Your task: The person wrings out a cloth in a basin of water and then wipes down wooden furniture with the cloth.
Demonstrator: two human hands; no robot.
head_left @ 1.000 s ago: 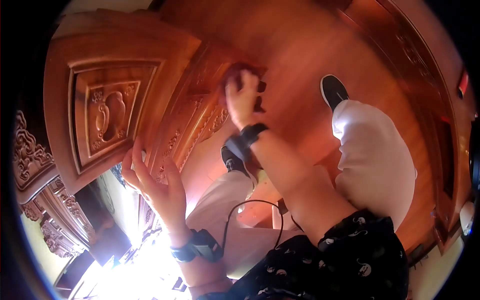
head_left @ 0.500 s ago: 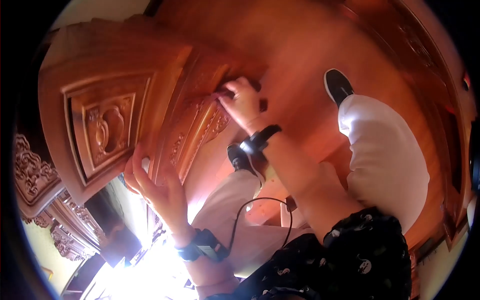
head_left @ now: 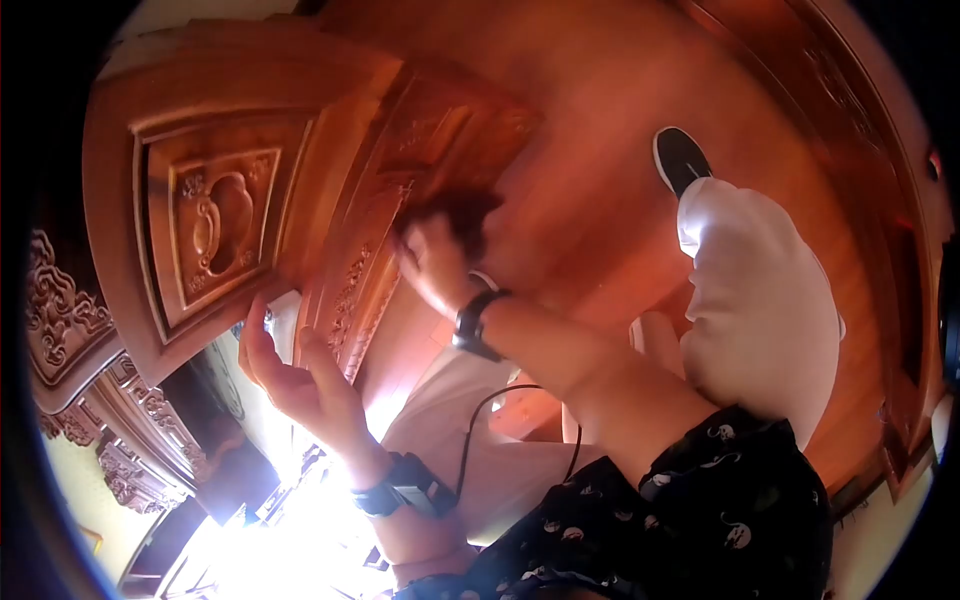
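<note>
My right hand (head_left: 436, 262), blurred by motion, is curled beside the carved edge of a reddish-brown wooden piece of furniture (head_left: 355, 290). A dark smeared patch (head_left: 468, 215) lies against its fingers; I cannot tell whether it is a held thing or shadow. Lower left, my left hand (head_left: 305, 385) is open, fingers apart and nothing in them. Its fingertips are close to the lower edge of the carved wooden panel (head_left: 225, 225); whether they touch it I cannot tell.
Carved furniture (head_left: 65, 320) stands at the far left, and more dark wood (head_left: 850, 110) at the right. Bright glare fills the lower left. A wooden floor (head_left: 590, 170) spreads beyond my legs (head_left: 760, 290). A black cable (head_left: 480, 425) loops near my left wrist.
My right hand has come down and left along the carved edge, towards me. The left hand's fingers have spread a little, its position nearly the same. The view has shifted slightly.
</note>
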